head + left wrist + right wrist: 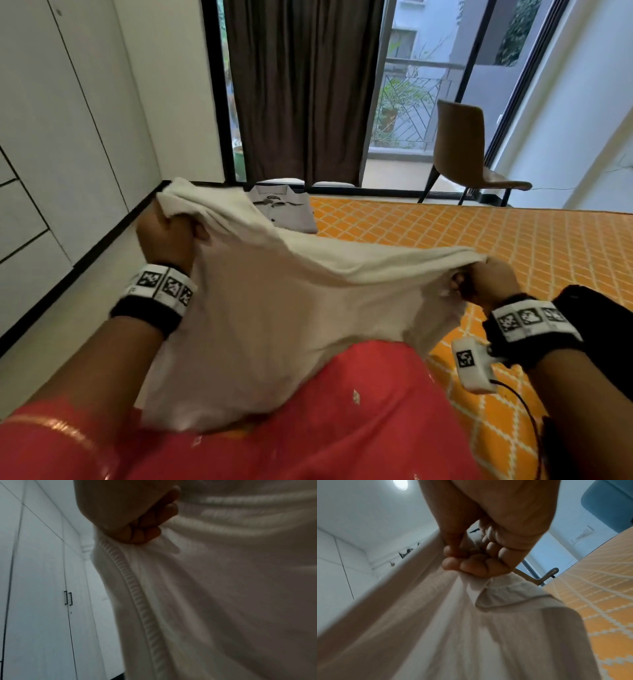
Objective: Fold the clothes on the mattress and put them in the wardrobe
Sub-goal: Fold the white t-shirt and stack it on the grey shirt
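Holding the white garment (274,308) up off the mattress (513,240), the person has it stretched between two fists, and this is the moment that decides how neat the fold comes out. The left hand (168,233) sits higher and further out, fingers (149,524) curled tight round a bunch of cloth near a ribbed seam. The right hand (486,281) is lower, fingers (471,566) clamped on a gathered edge beside what looks like a collar or hem band; I can't say which. The cloth sags in the middle and drapes against the person's red clothing (342,411), so it isn't taut yet.

To do this well, I'd say level the two hands first, then draw them apart until that sag goes and the top edge runs straight. Bunched grips like these tend to leave creases, so sliding each hand out to a true corner should help. Then lay it flat on the orange patterned cover with room to work, short of the grey shirt (284,209) already lying folded at the far end. The wardrobe (51,137) stands shut on the left, close by; that comes once the folding is done.
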A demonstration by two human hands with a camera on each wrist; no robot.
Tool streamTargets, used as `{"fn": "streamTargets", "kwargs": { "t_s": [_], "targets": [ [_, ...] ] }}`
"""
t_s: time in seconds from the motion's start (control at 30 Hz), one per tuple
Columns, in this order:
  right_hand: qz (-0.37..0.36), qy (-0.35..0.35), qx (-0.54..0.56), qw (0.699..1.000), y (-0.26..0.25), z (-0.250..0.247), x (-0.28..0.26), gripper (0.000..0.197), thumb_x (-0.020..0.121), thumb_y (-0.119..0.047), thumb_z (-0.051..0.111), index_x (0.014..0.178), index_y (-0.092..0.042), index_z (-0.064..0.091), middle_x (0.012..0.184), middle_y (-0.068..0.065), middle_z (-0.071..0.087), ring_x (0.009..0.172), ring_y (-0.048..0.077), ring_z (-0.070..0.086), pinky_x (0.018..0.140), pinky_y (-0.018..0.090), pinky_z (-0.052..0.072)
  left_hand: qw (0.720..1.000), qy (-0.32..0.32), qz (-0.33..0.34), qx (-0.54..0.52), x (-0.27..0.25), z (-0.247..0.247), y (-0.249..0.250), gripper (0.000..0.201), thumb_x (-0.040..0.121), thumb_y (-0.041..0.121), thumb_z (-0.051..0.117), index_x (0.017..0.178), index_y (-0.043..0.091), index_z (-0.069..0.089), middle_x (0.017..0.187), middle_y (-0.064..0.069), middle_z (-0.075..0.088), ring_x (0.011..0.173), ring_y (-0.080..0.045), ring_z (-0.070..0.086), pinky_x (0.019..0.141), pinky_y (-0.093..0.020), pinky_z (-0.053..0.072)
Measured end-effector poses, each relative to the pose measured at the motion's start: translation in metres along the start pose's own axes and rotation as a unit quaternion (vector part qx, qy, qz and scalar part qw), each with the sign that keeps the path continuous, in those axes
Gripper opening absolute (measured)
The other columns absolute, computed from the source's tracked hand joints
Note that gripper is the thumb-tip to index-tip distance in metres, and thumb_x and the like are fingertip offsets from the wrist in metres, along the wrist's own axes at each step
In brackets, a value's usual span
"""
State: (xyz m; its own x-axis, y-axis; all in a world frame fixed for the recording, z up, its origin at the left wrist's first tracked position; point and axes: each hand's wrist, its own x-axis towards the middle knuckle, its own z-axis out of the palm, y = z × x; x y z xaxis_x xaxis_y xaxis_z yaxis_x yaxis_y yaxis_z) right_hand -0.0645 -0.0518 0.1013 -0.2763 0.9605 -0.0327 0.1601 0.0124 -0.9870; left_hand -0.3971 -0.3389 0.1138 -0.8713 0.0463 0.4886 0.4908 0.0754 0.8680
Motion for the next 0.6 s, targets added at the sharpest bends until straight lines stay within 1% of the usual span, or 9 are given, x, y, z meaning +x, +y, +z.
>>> {"fn": "streamTargets", "kwargs": {
  "t_s": [0.07, 0.13, 0.23, 0.3, 0.37, 0.43, 0.47, 0.53, 0.6],
  "targets": [
    [0.038, 0.018, -0.053, 0.998, 0.007, 0.013, 0.019, 0.019, 0.092, 0.001, 0.048, 0.073, 0.002, 0.053, 0.032, 0.002, 0.05, 0.026, 0.014, 0.048, 0.027, 0.018, 0.036, 0.999, -0.045, -0.004, 0.006, -0.015, 0.016, 0.001, 0.03, 0.088, 0.03, 0.04, 0.062, 0.019, 0.05, 0.051, 0.008, 0.056, 0.055, 0.006, 0.055, 0.054, -0.016, 0.036],
    [0.037, 0.001, -0.092, 0.995, 0.006, 0.029, 0.043, 0.017, 0.086, -0.012, 0.063, 0.082, 0.003, 0.056, 0.052, 0.01, 0.065, 0.041, 0.015, 0.06, 0.035, 0.023, 0.046, 0.992, -0.102, -0.031, 0.061, 0.007, 0.035, -0.025, 0.048, 0.08, 0.043, 0.035, 0.093, 0.008, 0.066, 0.086, -0.014, 0.07, 0.084, -0.019, 0.067, 0.072, -0.027, 0.046],
    [0.013, -0.067, -0.059, 0.996, 0.004, 0.052, 0.083, 0.084, 0.063, -0.024, 0.086, 0.133, -0.015, 0.041, 0.104, 0.017, 0.067, 0.087, 0.03, 0.068, 0.071, 0.047, 0.059, 0.941, -0.283, -0.141, 0.118, 0.051, 0.065, -0.048, 0.086, 0.081, 0.053, 0.054, 0.152, 0.019, 0.02, 0.15, -0.02, 0.038, 0.132, -0.032, 0.045, 0.105, -0.034, 0.037],
    [-0.01, -0.113, -0.031, 0.993, 0.01, 0.066, 0.087, 0.092, 0.077, -0.001, 0.077, 0.142, -0.034, 0.02, 0.11, 0.01, 0.06, 0.093, 0.03, 0.064, 0.073, 0.047, 0.056, 0.909, -0.377, -0.131, 0.117, 0.063, 0.079, -0.05, 0.12, 0.072, 0.049, 0.074, 0.154, 0.028, -0.011, 0.162, -0.012, 0.006, 0.142, -0.024, 0.03, 0.114, -0.041, 0.03],
    [-0.046, -0.183, -0.119, 0.975, 0.027, 0.075, 0.078, 0.083, 0.08, 0.005, 0.072, 0.136, -0.036, 0.026, 0.115, 0.011, 0.058, 0.097, 0.033, 0.062, 0.069, 0.039, 0.054, 0.867, -0.456, -0.079, 0.186, 0.049, 0.079, -0.046, 0.116, 0.069, 0.051, 0.073, 0.154, 0.011, 0.005, 0.152, -0.01, 0.026, 0.131, -0.022, 0.038, 0.109, -0.032, 0.03],
    [-0.054, -0.308, -0.265, 0.912, 0.063, 0.075, 0.066, 0.069, 0.076, -0.016, 0.081, 0.123, -0.039, 0.038, 0.116, 0.009, 0.057, 0.104, 0.029, 0.058, 0.076, 0.03, 0.052, 0.807, -0.535, -0.044, 0.244, 0.018, 0.069, -0.058, 0.092, 0.073, 0.073, 0.062, 0.129, 0.003, 0.045, 0.123, -0.006, 0.053, 0.106, -0.02, 0.052, 0.092, -0.026, 0.035],
    [-0.054, -0.363, -0.365, 0.856, 0.082, 0.072, 0.057, 0.065, 0.069, -0.042, 0.083, 0.119, -0.045, 0.04, 0.121, 0.003, 0.055, 0.11, 0.025, 0.055, 0.085, 0.027, 0.048, 0.772, -0.568, -0.044, 0.28, -0.004, 0.058, -0.071, 0.09, 0.073, 0.078, 0.059, 0.128, 0.008, 0.048, 0.12, -0.006, 0.058, 0.105, -0.019, 0.055, 0.091, -0.023, 0.037],
    [-0.088, -0.411, -0.502, 0.756, 0.13, 0.06, 0.048, 0.052, 0.064, -0.077, 0.058, 0.11, -0.064, 0.039, 0.133, -0.01, 0.048, 0.122, 0.014, 0.049, 0.097, 0.028, 0.041, 0.709, -0.619, -0.033, 0.335, -0.058, 0.033, -0.105, 0.124, 0.049, 0.102, 0.037, 0.143, 0.019, 0.037, 0.14, -0.006, 0.05, 0.123, -0.016, 0.049, 0.1, -0.02, 0.033],
    [-0.158, -0.397, -0.526, 0.735, 0.167, 0.049, 0.042, 0.041, 0.078, -0.062, 0.041, 0.113, -0.077, 0.026, 0.142, -0.021, 0.036, 0.131, 0.008, 0.041, 0.1, 0.037, 0.039, 0.622, -0.662, -0.003, 0.419, -0.107, 0.02, -0.131, 0.149, 0.028, 0.107, 0.007, 0.154, 0.029, 0.012, 0.163, -0.006, 0.009, 0.148, -0.022, 0.015, 0.118, -0.036, 0.015]
  ]
}}
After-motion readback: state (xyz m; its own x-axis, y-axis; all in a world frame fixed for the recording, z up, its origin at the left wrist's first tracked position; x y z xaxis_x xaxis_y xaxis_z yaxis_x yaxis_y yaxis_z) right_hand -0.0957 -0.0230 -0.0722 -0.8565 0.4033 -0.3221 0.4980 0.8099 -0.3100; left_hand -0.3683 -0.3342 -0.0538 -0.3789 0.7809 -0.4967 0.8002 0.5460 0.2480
